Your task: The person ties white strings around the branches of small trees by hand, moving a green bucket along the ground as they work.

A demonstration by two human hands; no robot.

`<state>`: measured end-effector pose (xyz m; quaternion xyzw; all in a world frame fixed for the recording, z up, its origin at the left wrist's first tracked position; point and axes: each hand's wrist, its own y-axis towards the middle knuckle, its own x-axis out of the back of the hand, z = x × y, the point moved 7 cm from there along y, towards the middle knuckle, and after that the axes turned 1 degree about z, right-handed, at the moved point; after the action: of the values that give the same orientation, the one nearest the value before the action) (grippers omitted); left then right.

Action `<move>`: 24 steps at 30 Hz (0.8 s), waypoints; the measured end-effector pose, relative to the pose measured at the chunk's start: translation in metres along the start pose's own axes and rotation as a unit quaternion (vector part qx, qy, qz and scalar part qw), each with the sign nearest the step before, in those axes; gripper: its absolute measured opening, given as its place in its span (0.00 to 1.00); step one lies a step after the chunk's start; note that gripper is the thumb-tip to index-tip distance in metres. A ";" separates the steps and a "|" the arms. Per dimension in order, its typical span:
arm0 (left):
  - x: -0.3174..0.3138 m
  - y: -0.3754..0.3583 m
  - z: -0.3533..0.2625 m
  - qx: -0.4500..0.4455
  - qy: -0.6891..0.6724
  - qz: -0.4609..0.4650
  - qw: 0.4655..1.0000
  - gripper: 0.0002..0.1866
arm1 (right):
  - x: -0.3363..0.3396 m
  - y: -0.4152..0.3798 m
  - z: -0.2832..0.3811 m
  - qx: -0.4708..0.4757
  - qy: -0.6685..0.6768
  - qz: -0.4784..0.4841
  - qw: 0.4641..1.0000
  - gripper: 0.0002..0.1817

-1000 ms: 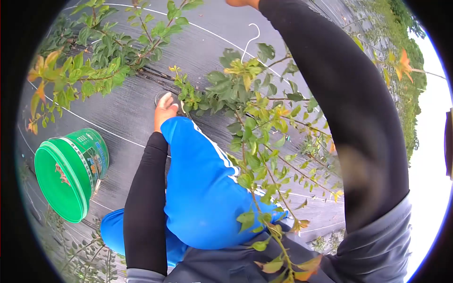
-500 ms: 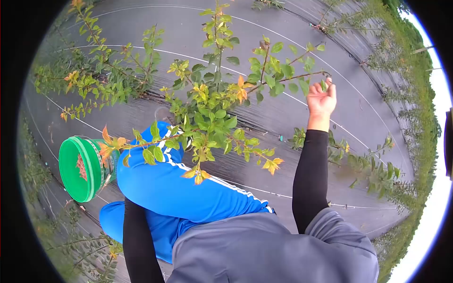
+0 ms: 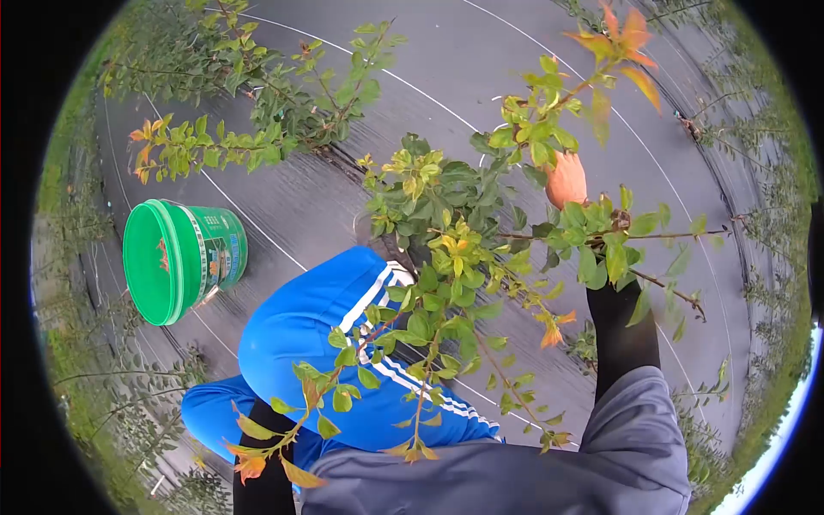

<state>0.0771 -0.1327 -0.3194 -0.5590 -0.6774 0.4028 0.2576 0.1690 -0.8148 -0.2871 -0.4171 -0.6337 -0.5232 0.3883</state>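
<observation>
A leafy plant [image 3: 463, 283] with green leaves and orange-tipped shoots spreads in front of my bent leg in blue trousers. Behind its upper right branches is my right hand [image 3: 566, 180], raised beside a stem topped with orange leaves [image 3: 614, 43]. Leaves cover its fingers, so whether it grips that stem does not show. Another branch [image 3: 614, 249] crosses in front of the right wrist and black sleeve. The left arm [image 3: 264, 468], also in a black sleeve, runs down by my knee, and no part of my left hand is visible.
A green bucket [image 3: 176, 257] lies tipped on its side at the left, with a few reddish bits inside. More leafy plants [image 3: 309, 103] grow from the dark ground sheet [image 3: 283, 202], which has white lines. Grass lines the outer edges.
The view has shifted, and the bucket and plants appear displaced. My right hand has gone from the tip of a side branch to behind the upper leaves. Branches now stand before the right arm.
</observation>
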 end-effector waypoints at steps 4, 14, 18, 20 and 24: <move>0.019 -0.013 0.019 0.025 -0.018 -0.026 0.999 0.22 | 0.012 0.078 0.031 0.083 0.113 0.020 0.990 0.25; 0.008 -0.018 0.044 0.059 -0.032 -0.016 0.998 0.21 | -0.091 -0.110 -0.040 0.074 -0.102 0.360 0.924 0.17; 0.000 -0.007 0.047 0.051 -0.049 0.015 0.997 0.21 | -0.071 -0.306 0.012 -0.068 -0.112 0.529 0.838 0.18; -0.007 -0.004 0.053 0.047 -0.051 0.039 0.997 0.21 | -0.027 -0.338 0.078 -0.155 -0.083 0.601 0.780 0.16; -0.035 0.011 0.066 0.051 -0.062 0.096 0.992 0.21 | 0.057 -0.361 0.167 -0.422 0.206 0.442 0.764 0.12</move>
<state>0.0392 -0.1831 -0.3609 -0.5812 -0.6139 0.4938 0.2035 -0.1977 -0.6803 -0.3814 -0.6549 0.0015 -0.5815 0.4826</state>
